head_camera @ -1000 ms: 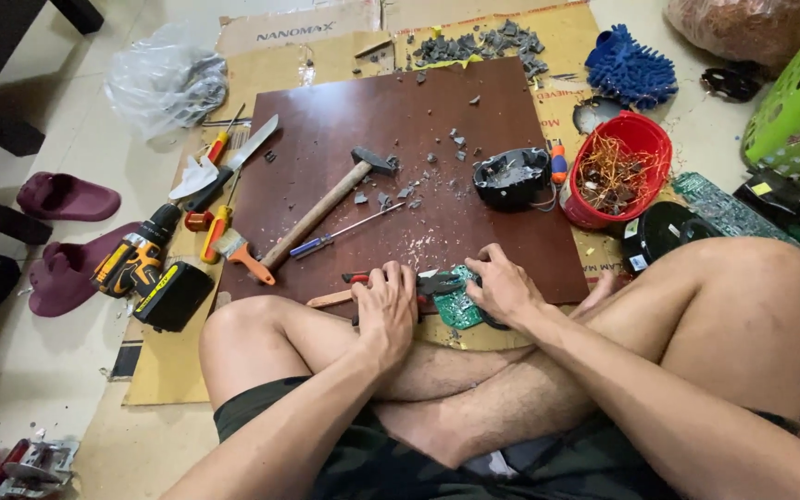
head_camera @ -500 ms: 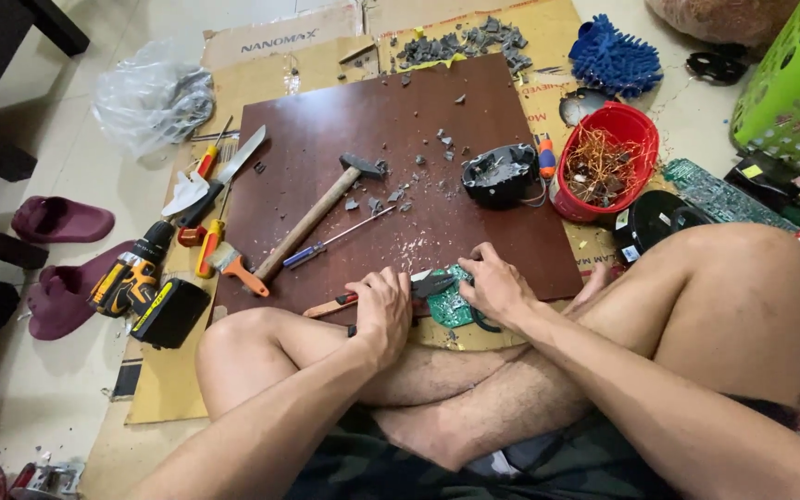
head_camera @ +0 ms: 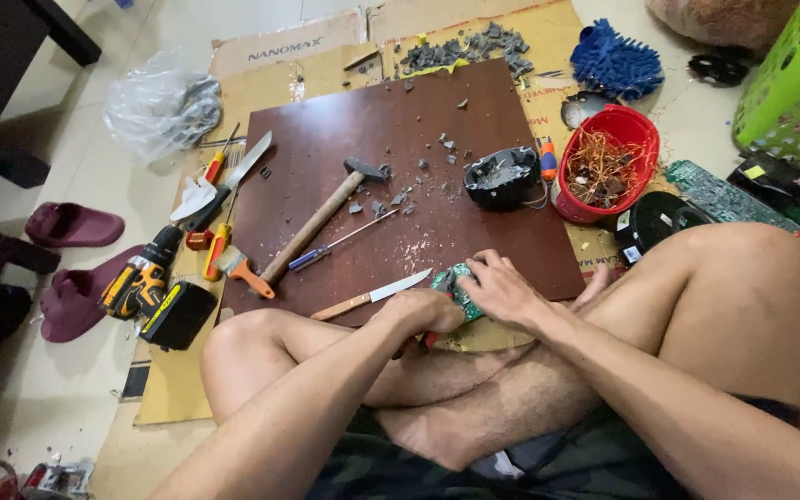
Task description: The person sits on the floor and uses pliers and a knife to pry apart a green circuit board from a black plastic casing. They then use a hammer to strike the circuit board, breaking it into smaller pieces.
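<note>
Head view: both hands shifted since a second ago. Left hand [head_camera: 423, 310] fisted on red-handled tool; right hand [head_camera: 502, 287] pins green circuit board [head_camera: 458, 282] at board's [head_camera: 372, 120] six o'clock edge; knife [head_camera: 372, 296] now exposed.

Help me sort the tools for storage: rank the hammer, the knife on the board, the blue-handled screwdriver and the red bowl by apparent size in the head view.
1. hammer, longest
2. red bowl, shorter but bulkier
3. knife and blue-handled screwdriver: too alike to rank
</note>
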